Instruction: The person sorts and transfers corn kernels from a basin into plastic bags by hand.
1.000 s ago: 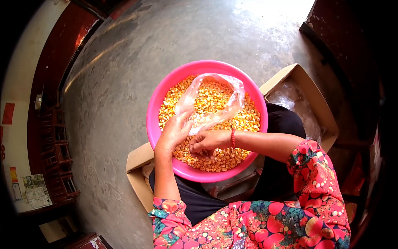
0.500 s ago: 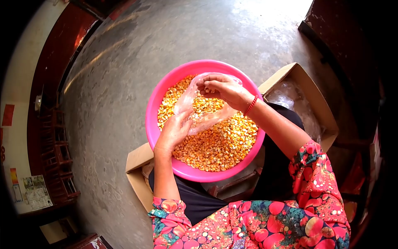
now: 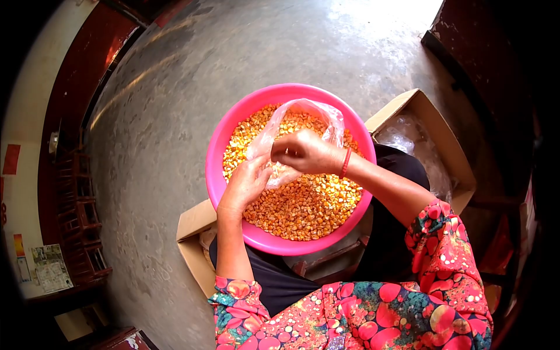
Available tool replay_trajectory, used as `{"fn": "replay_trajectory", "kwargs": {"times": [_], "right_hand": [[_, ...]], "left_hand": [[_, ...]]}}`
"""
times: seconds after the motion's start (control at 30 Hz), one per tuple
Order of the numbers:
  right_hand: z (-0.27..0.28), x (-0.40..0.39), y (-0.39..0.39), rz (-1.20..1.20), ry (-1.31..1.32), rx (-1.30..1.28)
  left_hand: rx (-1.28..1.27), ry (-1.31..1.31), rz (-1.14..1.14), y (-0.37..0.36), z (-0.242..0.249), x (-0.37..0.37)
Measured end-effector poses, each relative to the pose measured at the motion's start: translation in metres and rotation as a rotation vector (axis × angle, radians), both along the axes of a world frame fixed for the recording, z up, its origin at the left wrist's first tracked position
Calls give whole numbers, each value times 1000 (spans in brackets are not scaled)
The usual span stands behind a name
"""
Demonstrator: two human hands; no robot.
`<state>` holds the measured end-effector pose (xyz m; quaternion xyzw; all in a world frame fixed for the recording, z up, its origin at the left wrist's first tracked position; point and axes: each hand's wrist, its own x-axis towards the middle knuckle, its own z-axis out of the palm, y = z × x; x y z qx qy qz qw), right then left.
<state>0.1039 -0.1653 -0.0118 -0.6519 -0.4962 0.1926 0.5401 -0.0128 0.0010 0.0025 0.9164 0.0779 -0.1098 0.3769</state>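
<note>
A pink basin (image 3: 213, 175) filled with yellow-orange corn kernels (image 3: 309, 216) rests at my lap. Over the corn lies a clear plastic bag (image 3: 333, 119), its mouth spread, with kernels showing through and within it. At the bag's near left edge, my left hand (image 3: 242, 184) is closed on the thin plastic. My right hand (image 3: 306, 153), with a red bracelet at the wrist, hovers above the bag close to the left fingertips. Its fingers are curled together, and what they hold, if anything, is hidden.
To the right stands an open cardboard box (image 3: 452, 146) with clear plastic inside. Another cardboard box (image 3: 195, 224) is partly visible at the left, beside my leg. Small wooden chairs (image 3: 76, 201) line the left wall. Grey concrete floor (image 3: 154, 134) stretches ahead.
My right hand has moved down and left from the bag's far part toward my left hand, its fingers now curled downward. The bag's far rim is uncovered. My left hand stays put.
</note>
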Motion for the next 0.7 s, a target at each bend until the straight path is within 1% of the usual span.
{"fn": "replay_trajectory", "kwargs": {"times": [0.03,0.1,0.13,0.17,0.23,0.27,0.3,0.37,0.4,0.43,0.5,0.63,0.7], "right_hand": [[-1,-8,-1,97,-56,-75],[-4,-25,-3,262,-145,-120],[-17,-36,-1,255,-346,-141],[-20,-45,-1,245,-371,-110],[-31,-59,1,322,-533,-255],[-44,-67,4,325,-607,-241],[-52,-72,4,326,-606,-241],[-58,-79,3,321,-644,-148],[-57,-83,3,336,-642,-217],[-56,-84,3,338,-643,-216],[-52,-84,3,393,-544,-293],[-45,-84,4,477,-509,-377],[-49,-85,6,508,-518,-499]], "left_hand": [[0,1,0,0,-2,0],[-22,-97,22,1,-9,-1],[3,-108,6,1,-9,-1],[3,-107,6,2,-9,0],[17,-114,-5,2,-10,0],[17,-114,-5,1,-9,0],[17,-110,3,0,-7,0],[16,-106,11,-1,-6,0],[11,-114,6,0,-7,0],[5,-123,1,0,-7,0],[11,-120,2,1,-7,-1],[29,-102,9,0,-7,0],[28,-112,5,0,-6,-1]]}}
